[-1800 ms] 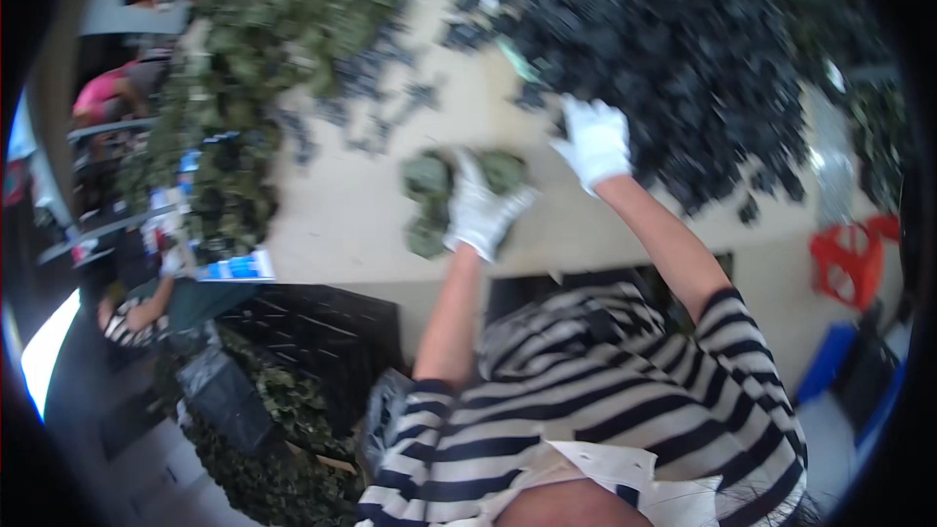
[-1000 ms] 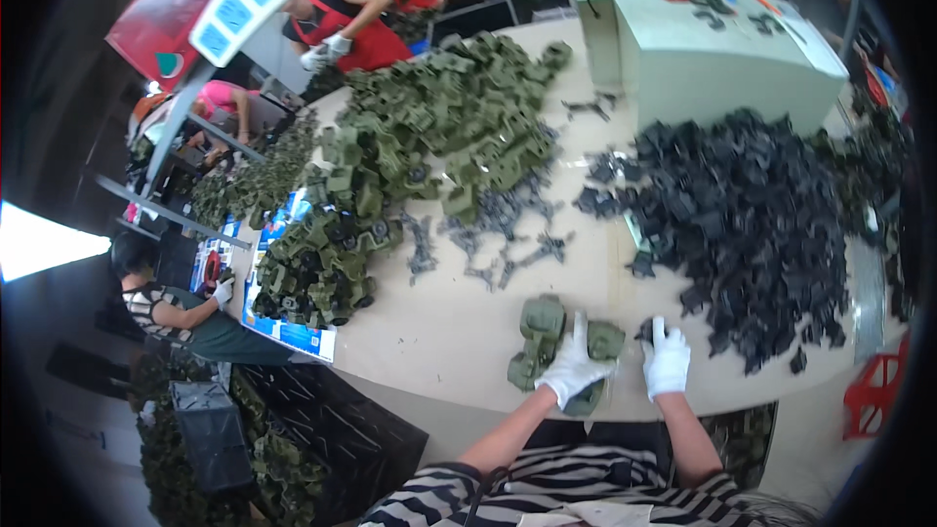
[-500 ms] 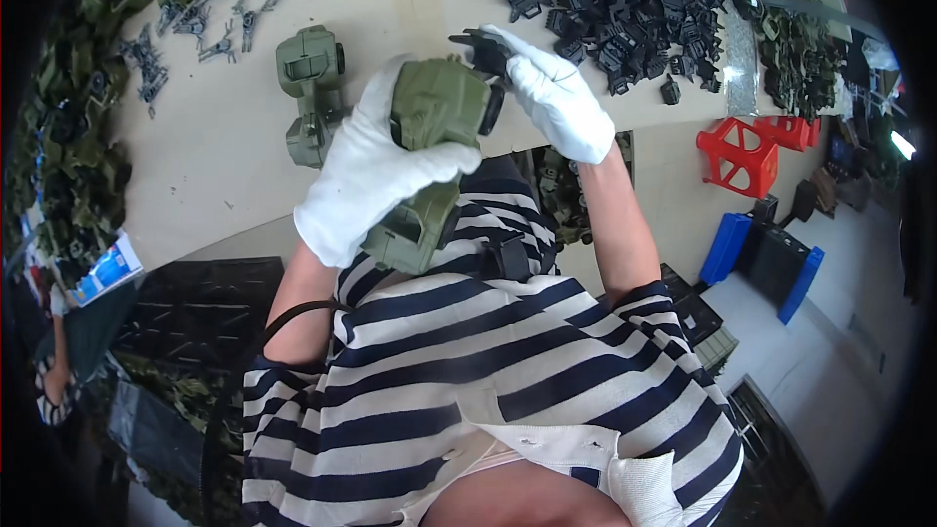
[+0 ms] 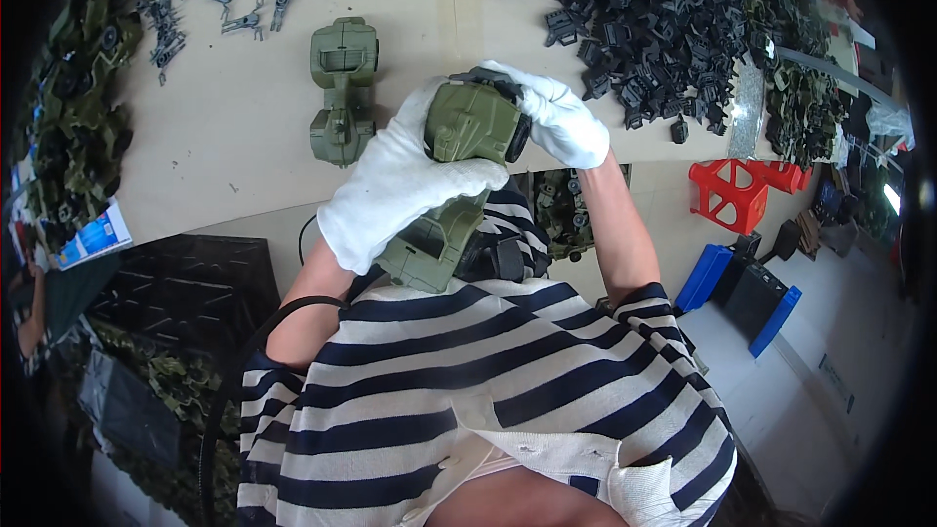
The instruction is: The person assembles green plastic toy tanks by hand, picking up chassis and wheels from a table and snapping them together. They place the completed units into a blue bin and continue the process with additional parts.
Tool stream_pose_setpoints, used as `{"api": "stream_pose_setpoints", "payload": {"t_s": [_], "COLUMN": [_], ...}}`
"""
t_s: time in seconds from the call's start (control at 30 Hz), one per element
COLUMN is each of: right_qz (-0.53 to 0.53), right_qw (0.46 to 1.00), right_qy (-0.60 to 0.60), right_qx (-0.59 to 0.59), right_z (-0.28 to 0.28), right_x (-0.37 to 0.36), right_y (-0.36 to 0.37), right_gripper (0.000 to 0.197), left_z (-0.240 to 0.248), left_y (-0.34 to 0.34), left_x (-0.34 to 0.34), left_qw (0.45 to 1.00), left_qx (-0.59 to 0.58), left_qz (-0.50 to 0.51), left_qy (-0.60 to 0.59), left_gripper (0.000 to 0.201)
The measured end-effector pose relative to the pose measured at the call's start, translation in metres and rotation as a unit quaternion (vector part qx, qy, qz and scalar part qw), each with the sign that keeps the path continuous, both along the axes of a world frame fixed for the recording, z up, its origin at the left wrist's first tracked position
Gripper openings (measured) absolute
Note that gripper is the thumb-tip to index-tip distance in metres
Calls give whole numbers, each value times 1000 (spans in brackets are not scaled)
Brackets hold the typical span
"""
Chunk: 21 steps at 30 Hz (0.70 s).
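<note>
Diagonally, left grip (image 4: 395,174) around truck (image 4: 475,123)

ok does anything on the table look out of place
Nothing looks plainly broken or spilled. Minor oddities: a few dark specks on an otherwise bare patch of tabletop, left of the left hand, and a black part just off the near side of the black pile, looking like a stray.

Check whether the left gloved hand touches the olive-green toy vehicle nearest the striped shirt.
Touching. The head view shows it: the left gloved hand grips the olive-green toy vehicle, its thumb lying across the vehicle's body.
</note>
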State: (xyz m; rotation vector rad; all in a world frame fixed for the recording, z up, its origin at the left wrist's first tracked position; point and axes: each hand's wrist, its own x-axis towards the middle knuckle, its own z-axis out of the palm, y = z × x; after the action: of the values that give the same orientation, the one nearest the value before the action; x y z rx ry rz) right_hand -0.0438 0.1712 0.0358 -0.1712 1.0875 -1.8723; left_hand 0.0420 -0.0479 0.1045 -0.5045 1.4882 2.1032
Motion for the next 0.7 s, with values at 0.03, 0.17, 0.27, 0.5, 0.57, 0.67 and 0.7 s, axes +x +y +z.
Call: {"api": "stream_pose_setpoints", "payload": {"t_s": [0.03,0.17,0.27,0.5,0.57,0.67,0.7], "right_qz": [9,1,-8,-3,10,32,44], "right_qw": [1000,1000,1000,1000,1000,998,994], "right_qy": [0,-2,-14,9,10,47,95], "right_qx": [-1,-1,-17,-13,-9,1,26], "right_z": [0,-3,-4,-5,-1,0,2], "right_x": [-2,-8,-10,-16,-19,-21,-23], "right_y": [-1,-4,-7,-9,-9,-6,-5], "right_gripper": [54,54,53,53,52,49,48], "left_z": [0,0,-1,4,4,4,3], "left_y": [0,-2,-2,-7,-8,-9,-9], "left_x": [-1,-3,-5,-12,-12,-12,-10], "left_qw": [1000,1000,999,1000,1000,1000,1000], "left_qx": [-2,4,0,6,11,9,-3], "left_qz": [0,5,20,8,2,-11,-14], "left_qy": [-3,3,27,7,1,-6,-10], "left_gripper": [75,78,79,80,80,81,81]}}
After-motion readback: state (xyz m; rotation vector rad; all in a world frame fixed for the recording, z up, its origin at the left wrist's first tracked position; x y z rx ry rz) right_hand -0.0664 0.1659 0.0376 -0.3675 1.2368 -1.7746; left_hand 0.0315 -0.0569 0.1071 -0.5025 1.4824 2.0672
